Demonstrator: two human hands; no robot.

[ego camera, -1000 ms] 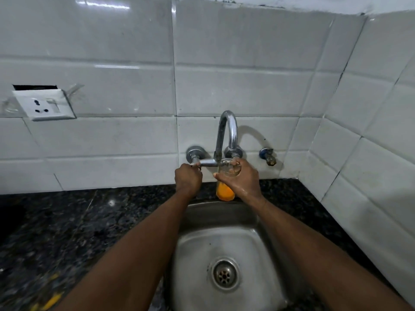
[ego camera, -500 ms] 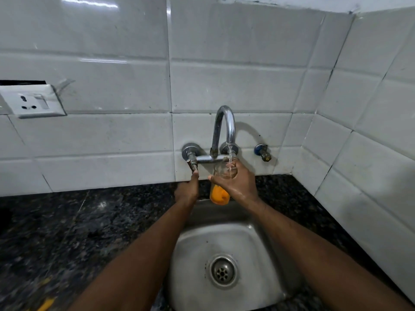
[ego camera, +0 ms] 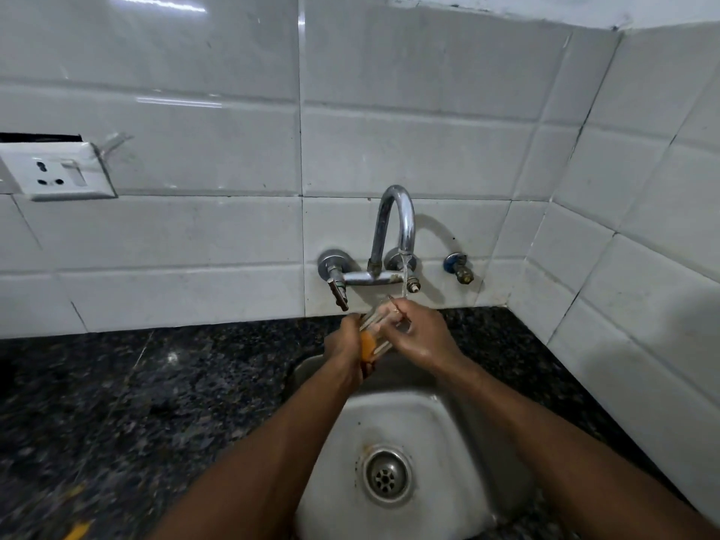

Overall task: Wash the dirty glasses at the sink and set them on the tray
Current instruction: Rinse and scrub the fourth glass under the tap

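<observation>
Below the tap (ego camera: 393,228), left hand (ego camera: 345,346) grip wraps tilted glass (ego camera: 376,331) base; right hand (ego camera: 422,339) grip pinches its rim.

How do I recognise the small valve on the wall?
Look at the white tiled wall above the steel sink and find the curved chrome faucet. Right of it sits a small brass valve; only it has a blue handle.

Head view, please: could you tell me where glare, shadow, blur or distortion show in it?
In the head view, glare streaks the upper wall tiles; the faucet casts a soft shadow rightward on the wall; the dark countertop smears toward the lower left; tile lines bow from the wide lens; the glass is slightly blurred.
</observation>
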